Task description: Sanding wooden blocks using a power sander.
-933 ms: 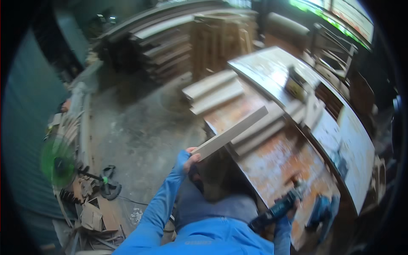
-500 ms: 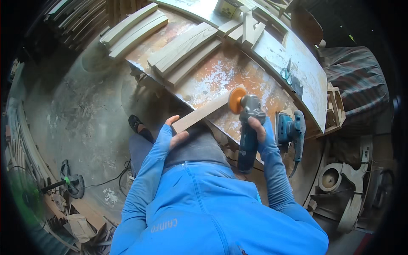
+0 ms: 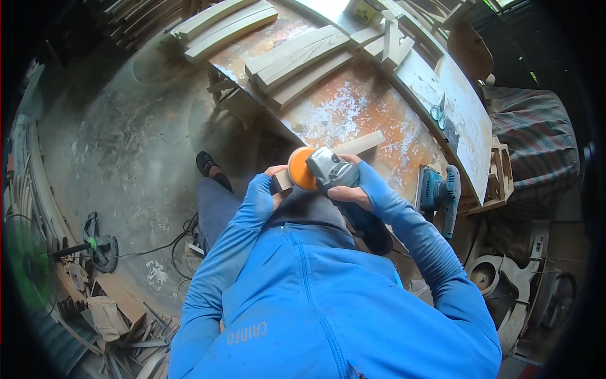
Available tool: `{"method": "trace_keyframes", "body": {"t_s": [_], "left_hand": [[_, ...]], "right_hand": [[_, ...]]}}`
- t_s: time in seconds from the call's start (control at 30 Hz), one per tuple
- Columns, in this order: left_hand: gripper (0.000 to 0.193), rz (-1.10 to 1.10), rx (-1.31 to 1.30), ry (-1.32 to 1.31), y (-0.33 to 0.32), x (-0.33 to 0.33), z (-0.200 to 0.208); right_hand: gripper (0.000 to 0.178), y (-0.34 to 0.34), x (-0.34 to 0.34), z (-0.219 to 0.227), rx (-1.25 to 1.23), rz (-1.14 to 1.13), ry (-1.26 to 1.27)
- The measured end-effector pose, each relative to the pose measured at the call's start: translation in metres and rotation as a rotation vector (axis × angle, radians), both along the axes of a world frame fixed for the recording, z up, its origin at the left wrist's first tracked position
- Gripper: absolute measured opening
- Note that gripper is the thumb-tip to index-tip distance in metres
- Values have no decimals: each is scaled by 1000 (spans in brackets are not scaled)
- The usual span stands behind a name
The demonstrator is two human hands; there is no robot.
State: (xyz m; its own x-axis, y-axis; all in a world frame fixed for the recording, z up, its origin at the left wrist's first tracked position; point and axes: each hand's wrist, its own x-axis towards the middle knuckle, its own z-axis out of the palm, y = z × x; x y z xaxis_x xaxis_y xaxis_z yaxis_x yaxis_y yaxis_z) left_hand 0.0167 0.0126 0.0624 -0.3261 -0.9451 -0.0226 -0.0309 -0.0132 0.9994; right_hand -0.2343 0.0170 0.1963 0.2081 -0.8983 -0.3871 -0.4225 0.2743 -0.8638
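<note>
My left hand is closed around the near end of a pale wooden bar, whose far end reaches over the table edge. In my right hand is a dark angle grinder with a grey head and an orange disc. That disc lies over the bar close to my left hand and hides its middle. Whether the disc touches the wood I cannot tell.
On the worn worktable lie several pale wooden pieces. A blue-green sander rests at its right end, near scissors. Wood scraps and a black-footed stand fan are on the floor at left.
The grinder has moved left and nearer to me along the bar, from its far end to beside my left hand. My view has shifted slightly, and my left hand still grips the bar.
</note>
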Motion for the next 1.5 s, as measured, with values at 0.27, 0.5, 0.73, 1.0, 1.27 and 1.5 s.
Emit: {"method": "trace_keyframes", "body": {"t_s": [0.27, 0.5, 0.73, 1.0, 1.27, 1.5], "left_hand": [[47, -25, 96, 57, 0, 2, -4], [48, 6, 70, 9, 0, 4, -6], [48, 5, 18, -59, 2, 8, -18], [49, -20, 20, -143, 3, -3, -1], [51, 47, 7, -64, 5, 2, -27], [55, 10, 45, -34, -1, 1, -25]], "right_hand": [[91, 0, 25, 8, 86, 39, -82], [94, -1, 11, -2, 33, 12, 58], [91, -12, -55, -13, 37, -146, 161], [88, 6, -49, -6, 15, -155, 111], [98, 0, -25, -1, 30, -42, 167], [81, -13, -126, -22, 44, -289, 155]]}}
